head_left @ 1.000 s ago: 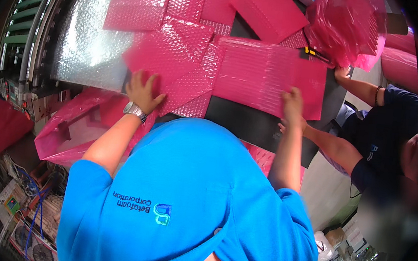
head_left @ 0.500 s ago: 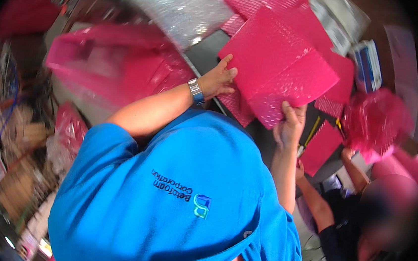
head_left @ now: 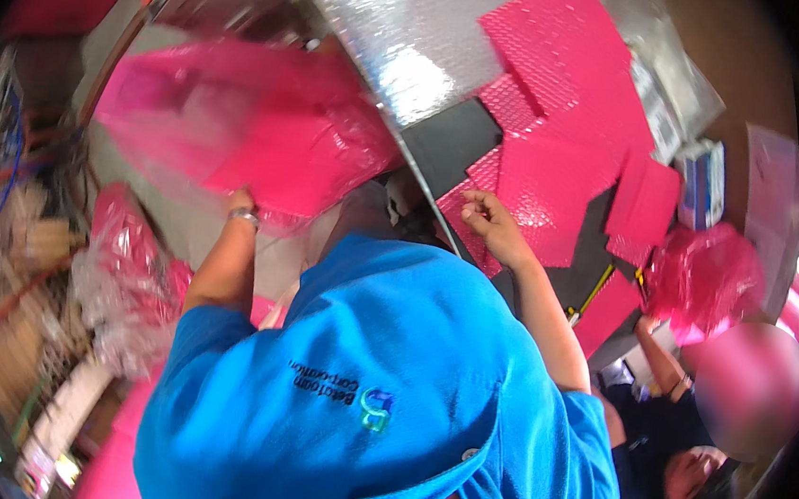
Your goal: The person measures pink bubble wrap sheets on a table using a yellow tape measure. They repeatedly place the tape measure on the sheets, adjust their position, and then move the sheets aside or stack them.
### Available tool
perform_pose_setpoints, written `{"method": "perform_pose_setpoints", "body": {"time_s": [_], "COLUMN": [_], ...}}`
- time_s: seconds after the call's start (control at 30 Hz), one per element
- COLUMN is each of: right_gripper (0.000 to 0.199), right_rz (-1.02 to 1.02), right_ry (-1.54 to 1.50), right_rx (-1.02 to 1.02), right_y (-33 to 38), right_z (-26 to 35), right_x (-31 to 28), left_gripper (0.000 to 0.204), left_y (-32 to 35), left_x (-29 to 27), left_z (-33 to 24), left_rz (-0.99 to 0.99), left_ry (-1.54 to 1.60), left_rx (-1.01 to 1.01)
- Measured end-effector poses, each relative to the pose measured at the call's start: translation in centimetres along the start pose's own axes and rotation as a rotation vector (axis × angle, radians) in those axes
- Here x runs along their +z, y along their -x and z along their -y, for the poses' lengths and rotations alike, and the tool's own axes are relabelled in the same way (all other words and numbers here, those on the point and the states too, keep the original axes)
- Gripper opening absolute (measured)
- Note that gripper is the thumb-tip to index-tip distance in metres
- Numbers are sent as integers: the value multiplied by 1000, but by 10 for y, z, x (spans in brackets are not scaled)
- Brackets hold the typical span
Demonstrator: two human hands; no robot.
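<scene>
My left hand [head_left: 240, 201] is out to the left, closed on pink plastic at the near edge of a large translucent pink bag [head_left: 337, 149]. Whether it grips the bag itself or a sheet lying at it, I cannot tell; the fingertips are hidden. Over the near left side of the black worktop [head_left: 456, 144], my right hand [head_left: 496, 231] holds nothing, its fingers apart and slightly curled. Beyond it lies a loose pile of pink bubble-wrap pouches [head_left: 559, 159], overlapping at different angles.
Silvery bubble sheeting [head_left: 389, 44] covers the far left of the worktop. Farther right are a blue and white pack [head_left: 702, 186], a crumpled pink bag [head_left: 709, 277] and a yellow-edged tool [head_left: 595, 290]. A co-worker's arm [head_left: 661, 360] reaches in at right. Clear and pink plastic [head_left: 125, 292] is bundled at left.
The pink bubble-wrap pouch held up over the pile is gone from there. My left hand has swung left to the large bag. My right hand has let go and moved left.
</scene>
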State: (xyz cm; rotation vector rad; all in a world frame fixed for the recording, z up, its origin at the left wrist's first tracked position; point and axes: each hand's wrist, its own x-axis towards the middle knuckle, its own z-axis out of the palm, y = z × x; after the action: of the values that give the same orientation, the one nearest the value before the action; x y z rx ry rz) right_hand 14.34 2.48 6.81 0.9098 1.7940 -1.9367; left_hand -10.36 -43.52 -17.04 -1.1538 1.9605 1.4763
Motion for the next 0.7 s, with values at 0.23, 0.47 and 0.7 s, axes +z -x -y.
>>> {"method": "perform_pose_setpoints", "body": {"time_s": [0.23, 0.47, 0.7], "right_gripper": [62, 82, 94], "right_rz": [-605, -790, -1014], "right_ry": [394, 698, 470], "right_rx": [49, 365, 344], "right_y": [-9, 13, 35], "right_z": [-28, -50, -65], "right_x": [-28, -36, -86], "left_gripper": [46, 37, 66], "left_y": [85, 291, 344], "left_x": [115, 268, 447], "left_z": [-119, -172, -221], "left_rz": [238, 1341, 816], "left_ry": [-59, -677, -872], "left_rx": [-252, 331, 1273]}}
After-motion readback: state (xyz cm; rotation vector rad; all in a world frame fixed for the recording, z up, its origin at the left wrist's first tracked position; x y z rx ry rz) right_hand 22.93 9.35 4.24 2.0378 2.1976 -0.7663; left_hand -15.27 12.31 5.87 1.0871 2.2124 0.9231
